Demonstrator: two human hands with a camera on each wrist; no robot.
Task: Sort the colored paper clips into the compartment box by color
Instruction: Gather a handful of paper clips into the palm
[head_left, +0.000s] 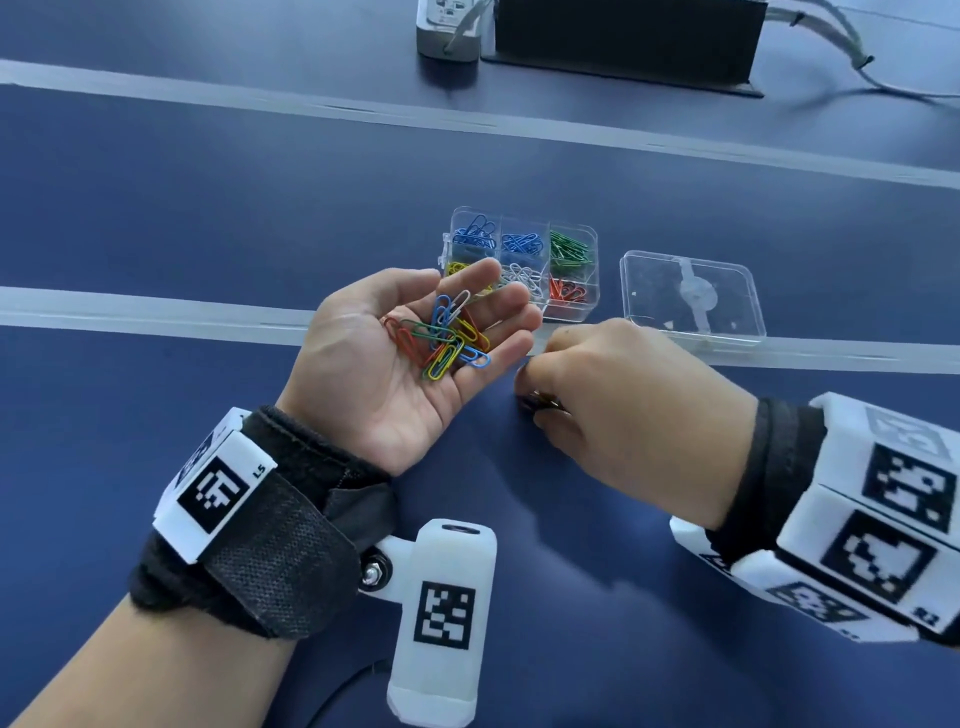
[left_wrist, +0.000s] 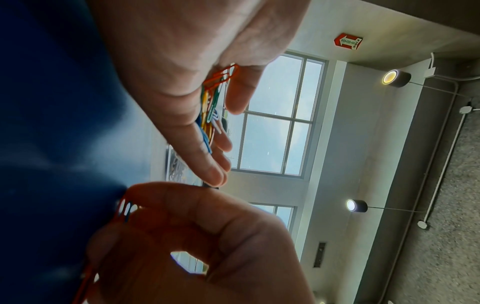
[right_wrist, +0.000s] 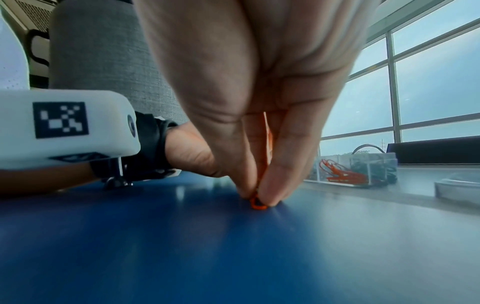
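Note:
My left hand (head_left: 498, 306) lies palm up just in front of the clear compartment box (head_left: 596, 270), cradling a loose pile of mixed paper clips (head_left: 447, 338) in red, green, blue, yellow and white. The box holds blue, green, yellow, white and red clips in separate cells. My right hand (head_left: 535, 395) is knuckles up beside the left one, its fingertips down on the blue table. Thumb and finger pinch an orange-red clip (right_wrist: 258, 203) against the surface. In the left wrist view, the clip pile (left_wrist: 210, 107) sits on my palm and the red clips (left_wrist: 124, 209) show at my right fingertips.
The box's clear lid (head_left: 691, 296) lies flat to the box's right. At the table's far edge stand a black box (head_left: 623, 41) and a grey device (head_left: 449, 31), with cables (head_left: 831, 52) trailing right. Pale strips (head_left: 156, 306) cross the blue tabletop.

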